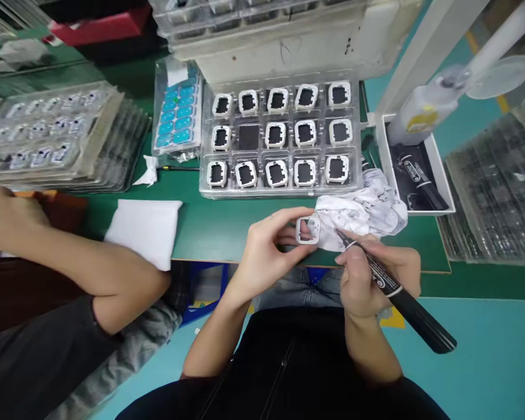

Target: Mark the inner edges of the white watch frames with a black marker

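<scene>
Between its thumb and fingers, my left hand (269, 251) pinches a small white square frame (308, 231) above the table's front edge. My right hand (371, 274) grips a black marker (394, 286), its tip pointing left, a short way right of the frame and apart from it. A crumpled white cloth (363, 207) lies just behind both hands. Farther back is a clear plastic tray (280, 191) with several similar white frames in its compartments; one compartment (248, 137) in the middle row holds no frame.
Left of the tray lies a pack of blue pieces (177, 116). A folded white cloth (144, 227) is near another person's arm (83, 262). Tray stacks (65, 140) rise at the left. At right, a white box (448, 186) holds a bottle (424, 111) and markers.
</scene>
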The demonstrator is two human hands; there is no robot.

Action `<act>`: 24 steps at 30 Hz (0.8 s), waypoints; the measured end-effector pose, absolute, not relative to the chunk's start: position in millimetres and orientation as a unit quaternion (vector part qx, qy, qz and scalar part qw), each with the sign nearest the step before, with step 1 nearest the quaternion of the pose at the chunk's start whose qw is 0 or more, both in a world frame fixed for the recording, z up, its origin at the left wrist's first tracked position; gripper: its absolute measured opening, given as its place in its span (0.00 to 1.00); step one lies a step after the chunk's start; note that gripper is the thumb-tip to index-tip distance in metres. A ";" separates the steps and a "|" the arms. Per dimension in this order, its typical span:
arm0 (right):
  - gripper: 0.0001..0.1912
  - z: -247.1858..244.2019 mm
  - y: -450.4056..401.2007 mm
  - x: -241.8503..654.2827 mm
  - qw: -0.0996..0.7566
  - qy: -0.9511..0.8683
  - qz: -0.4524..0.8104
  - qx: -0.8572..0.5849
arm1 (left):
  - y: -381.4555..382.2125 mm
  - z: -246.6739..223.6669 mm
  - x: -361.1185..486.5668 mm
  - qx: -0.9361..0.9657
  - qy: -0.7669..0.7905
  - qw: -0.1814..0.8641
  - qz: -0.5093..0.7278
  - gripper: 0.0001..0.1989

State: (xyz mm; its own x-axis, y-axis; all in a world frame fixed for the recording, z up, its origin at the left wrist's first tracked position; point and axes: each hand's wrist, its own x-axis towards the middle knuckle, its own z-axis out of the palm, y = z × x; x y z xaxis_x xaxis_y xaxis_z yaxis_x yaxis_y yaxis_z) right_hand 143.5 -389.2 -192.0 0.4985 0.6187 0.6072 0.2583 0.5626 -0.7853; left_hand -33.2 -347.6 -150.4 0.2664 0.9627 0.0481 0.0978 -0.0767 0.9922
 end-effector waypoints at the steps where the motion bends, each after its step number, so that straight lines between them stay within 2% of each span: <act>1: 0.12 -191.1 -389.7 143.3 0.733 -0.493 0.129 -0.449 | -348.6 -152.5 -30.1 0.606 0.440 0.512 0.420 0.25; 9: 0.12 -185.9 -390.1 141.7 0.680 -0.552 0.135 -0.462 | -350.0 -156.8 -23.0 0.689 0.418 0.403 0.434 0.22; 15: 0.16 -182.5 -387.1 141.4 0.680 -0.574 0.101 -0.445 | -355.8 -158.8 -21.7 0.714 0.422 0.330 0.451 0.21; 24: 0.15 -176.5 -386.2 138.6 0.672 -0.574 0.089 -0.459 | -357.8 -159.8 -22.8 0.730 0.433 0.294 0.439 0.19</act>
State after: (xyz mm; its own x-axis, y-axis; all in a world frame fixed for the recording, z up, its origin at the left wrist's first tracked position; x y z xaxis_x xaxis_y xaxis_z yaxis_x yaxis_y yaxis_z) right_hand 138.6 -386.2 -176.5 0.3252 0.6469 0.6897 0.4076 0.5623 -0.7196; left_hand -22.8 -357.8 -159.8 0.2388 0.8911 0.3860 0.3741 -0.4512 0.8102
